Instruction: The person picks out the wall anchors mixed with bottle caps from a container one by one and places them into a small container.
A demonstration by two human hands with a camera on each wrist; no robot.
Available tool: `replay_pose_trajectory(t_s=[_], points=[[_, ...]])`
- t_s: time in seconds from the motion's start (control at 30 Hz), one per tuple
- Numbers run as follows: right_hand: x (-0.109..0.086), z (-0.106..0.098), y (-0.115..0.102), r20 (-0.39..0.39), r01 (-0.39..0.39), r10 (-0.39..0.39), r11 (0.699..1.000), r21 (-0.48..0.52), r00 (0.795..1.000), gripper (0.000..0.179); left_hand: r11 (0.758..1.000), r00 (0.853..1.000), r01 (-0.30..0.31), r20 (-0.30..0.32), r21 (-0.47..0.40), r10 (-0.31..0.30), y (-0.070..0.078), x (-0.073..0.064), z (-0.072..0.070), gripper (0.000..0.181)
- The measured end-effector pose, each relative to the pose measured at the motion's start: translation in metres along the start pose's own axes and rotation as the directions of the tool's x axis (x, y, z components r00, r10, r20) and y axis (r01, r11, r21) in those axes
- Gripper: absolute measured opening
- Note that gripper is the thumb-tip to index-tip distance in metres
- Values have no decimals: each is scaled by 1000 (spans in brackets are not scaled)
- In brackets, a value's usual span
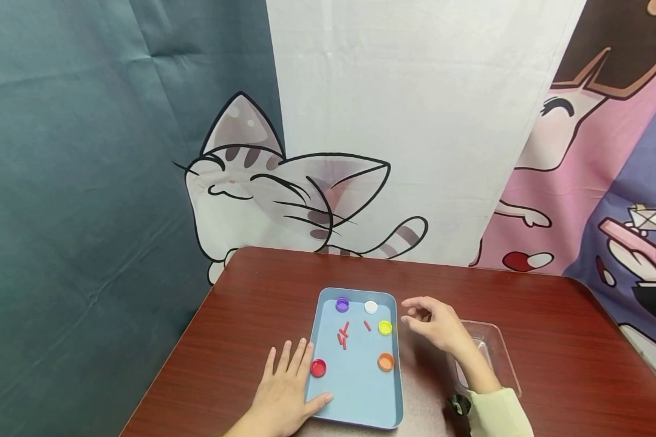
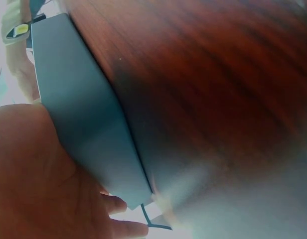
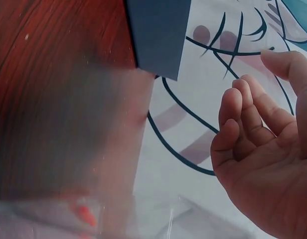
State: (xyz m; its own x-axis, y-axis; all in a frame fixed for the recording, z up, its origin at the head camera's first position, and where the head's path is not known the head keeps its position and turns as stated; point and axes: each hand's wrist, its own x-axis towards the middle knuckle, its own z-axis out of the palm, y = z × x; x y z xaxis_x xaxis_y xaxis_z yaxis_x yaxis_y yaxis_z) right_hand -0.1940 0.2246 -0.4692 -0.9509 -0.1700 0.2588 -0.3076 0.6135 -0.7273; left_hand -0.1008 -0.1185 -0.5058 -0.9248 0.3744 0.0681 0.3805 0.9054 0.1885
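Observation:
A light blue tray (image 1: 355, 394) lies on the table, with several short red sticks (image 1: 344, 334) scattered on its floor. Round cups stand along its sides: purple (image 1: 342, 304), white (image 1: 370, 307), yellow (image 1: 385, 328), orange (image 1: 386, 362) and red (image 1: 318, 368). My left hand (image 1: 287, 388) rests with spread fingers against the tray's left edge, its thumb over the near left rim. Just beyond the right rim hovers my right hand (image 1: 434, 321), thumb apart from loosely bent fingers; in the right wrist view nothing shows between them.
Under my right forearm stands a clear plastic box (image 1: 505, 358); something red and blurred shows inside it in the right wrist view. The brown table (image 1: 224, 340) ends at a cloth backdrop (image 1: 415, 121) printed with a cartoon cat.

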Motion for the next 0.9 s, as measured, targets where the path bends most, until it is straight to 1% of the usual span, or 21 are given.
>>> replay_pose_trajectory(t_s=[0.2, 0.27, 0.47, 0.63, 0.73, 0.9], points=[[4, 10, -3, 50, -17, 15, 999, 45, 999, 27, 1000, 1000, -1, -1, -1, 1, 0, 0, 0, 99], [6, 13, -3, 65, -12, 9, 999, 53, 998, 27, 1000, 1000, -3, -1, 1, 3, 0, -1, 0, 99], [10, 23, -3, 106, 20, -24, 999, 46, 994, 28, 1000, 1000, -4, 1, 0, 4, -1, 0, -1, 98], [14, 30, -4, 144, 21, -27, 999, 45, 989, 30, 1000, 1000, -6, 1, 1, 6, -1, 0, 0, 98], [17, 33, -4, 161, 52, -56, 998, 28, 985, 30, 1000, 1000, -7, 0, 1, 7, -1, 0, 0, 98], [21, 38, -3, 173, 148, -144, 989, -9, 974, 28, 1000, 1000, -6, -5, 3, 6, -1, -1, 0, 98]])
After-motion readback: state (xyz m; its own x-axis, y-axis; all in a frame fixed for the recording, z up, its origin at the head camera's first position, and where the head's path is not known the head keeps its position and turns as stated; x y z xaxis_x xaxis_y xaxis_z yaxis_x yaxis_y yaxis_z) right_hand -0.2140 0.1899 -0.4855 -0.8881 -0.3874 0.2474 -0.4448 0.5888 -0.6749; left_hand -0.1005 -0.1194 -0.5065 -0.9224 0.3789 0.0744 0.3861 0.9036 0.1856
